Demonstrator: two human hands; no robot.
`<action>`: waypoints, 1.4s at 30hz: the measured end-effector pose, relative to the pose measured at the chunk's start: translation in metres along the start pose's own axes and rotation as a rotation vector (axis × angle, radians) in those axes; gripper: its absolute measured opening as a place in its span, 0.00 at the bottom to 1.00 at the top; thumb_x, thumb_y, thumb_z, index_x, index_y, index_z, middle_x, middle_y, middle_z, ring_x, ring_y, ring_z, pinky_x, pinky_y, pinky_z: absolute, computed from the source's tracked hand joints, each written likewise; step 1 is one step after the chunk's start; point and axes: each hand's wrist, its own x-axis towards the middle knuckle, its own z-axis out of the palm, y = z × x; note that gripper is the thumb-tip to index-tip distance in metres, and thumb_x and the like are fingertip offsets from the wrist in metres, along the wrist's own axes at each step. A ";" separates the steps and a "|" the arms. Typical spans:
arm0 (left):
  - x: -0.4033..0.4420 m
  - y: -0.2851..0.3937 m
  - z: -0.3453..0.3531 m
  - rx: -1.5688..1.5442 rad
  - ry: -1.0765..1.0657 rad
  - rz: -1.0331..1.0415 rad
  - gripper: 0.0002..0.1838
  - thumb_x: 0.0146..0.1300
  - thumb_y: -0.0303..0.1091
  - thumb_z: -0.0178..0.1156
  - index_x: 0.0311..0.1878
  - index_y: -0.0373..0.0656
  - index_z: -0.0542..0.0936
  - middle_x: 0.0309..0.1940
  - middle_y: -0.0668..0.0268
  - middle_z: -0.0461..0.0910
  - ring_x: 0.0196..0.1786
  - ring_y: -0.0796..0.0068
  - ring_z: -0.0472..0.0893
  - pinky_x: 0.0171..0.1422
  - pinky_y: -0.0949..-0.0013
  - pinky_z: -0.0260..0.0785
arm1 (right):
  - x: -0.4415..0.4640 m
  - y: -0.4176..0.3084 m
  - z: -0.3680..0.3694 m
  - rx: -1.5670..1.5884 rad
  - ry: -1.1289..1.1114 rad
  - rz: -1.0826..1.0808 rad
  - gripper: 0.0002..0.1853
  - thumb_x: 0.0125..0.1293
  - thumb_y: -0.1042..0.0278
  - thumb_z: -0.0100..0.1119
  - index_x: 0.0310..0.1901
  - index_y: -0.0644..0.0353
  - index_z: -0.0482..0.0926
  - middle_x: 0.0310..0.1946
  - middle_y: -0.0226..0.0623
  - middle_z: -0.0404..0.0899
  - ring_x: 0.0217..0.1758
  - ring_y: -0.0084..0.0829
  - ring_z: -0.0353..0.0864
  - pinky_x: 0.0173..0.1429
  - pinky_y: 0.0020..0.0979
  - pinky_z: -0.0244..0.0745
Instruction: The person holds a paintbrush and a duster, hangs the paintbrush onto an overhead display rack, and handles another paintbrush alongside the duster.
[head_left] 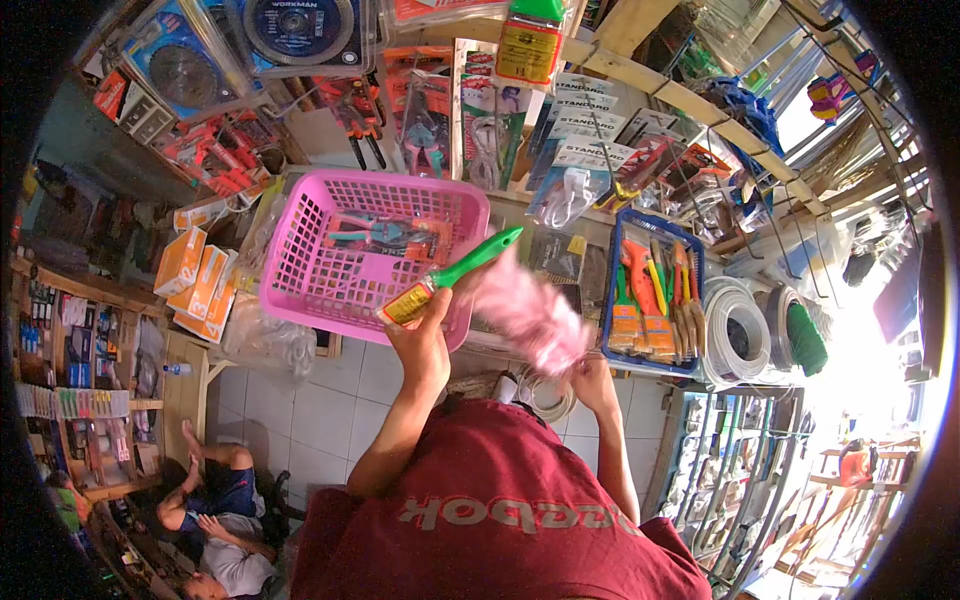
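My left hand grips a paint brush with a green handle and a red and yellow label, over the front edge of the pink basket. In the basket lie packaged pliers with blue-green handles. My right hand is closed on a pink cloth, which is smeared by motion and spreads up and left toward the brush. To the right of the cloth, a blue basket holds several brushes and orange-handled tools.
Coiled white cable sits right of the blue basket. Orange and white boxes stand left of the pink one. Packaged tools hang along the back, with a brush at the top. People sit at the lower left.
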 end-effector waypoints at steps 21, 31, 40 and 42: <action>0.003 -0.012 -0.006 -0.073 -0.057 -0.011 0.20 0.58 0.24 0.63 0.53 0.42 0.71 0.48 0.68 0.75 0.52 0.74 0.75 0.60 0.68 0.68 | -0.006 -0.003 0.015 0.162 -0.071 0.162 0.08 0.55 0.75 0.53 0.34 0.66 0.80 0.25 0.38 0.82 0.32 0.28 0.80 0.39 0.34 0.74; -0.002 -0.010 -0.011 0.032 -0.138 -0.093 0.14 0.60 0.23 0.59 0.49 0.41 0.73 0.47 0.68 0.75 0.50 0.75 0.75 0.58 0.68 0.68 | -0.005 0.000 0.033 0.110 0.067 -0.125 0.09 0.53 0.73 0.53 0.32 0.66 0.81 0.22 0.47 0.80 0.26 0.29 0.78 0.32 0.36 0.72; -0.006 -0.011 -0.015 -0.151 -0.030 -0.209 0.16 0.58 0.19 0.61 0.49 0.42 0.74 0.44 0.67 0.76 0.47 0.76 0.77 0.57 0.72 0.71 | -0.006 0.011 0.019 -0.016 -0.088 -0.096 0.10 0.54 0.76 0.51 0.36 0.66 0.80 0.27 0.44 0.82 0.33 0.33 0.82 0.37 0.35 0.74; -0.001 -0.010 -0.004 -0.137 -0.030 -0.137 0.16 0.59 0.20 0.60 0.50 0.42 0.73 0.45 0.66 0.76 0.48 0.75 0.77 0.57 0.71 0.71 | 0.001 0.014 0.016 0.073 0.002 0.030 0.11 0.54 0.75 0.52 0.38 0.66 0.80 0.28 0.47 0.82 0.36 0.32 0.82 0.40 0.36 0.74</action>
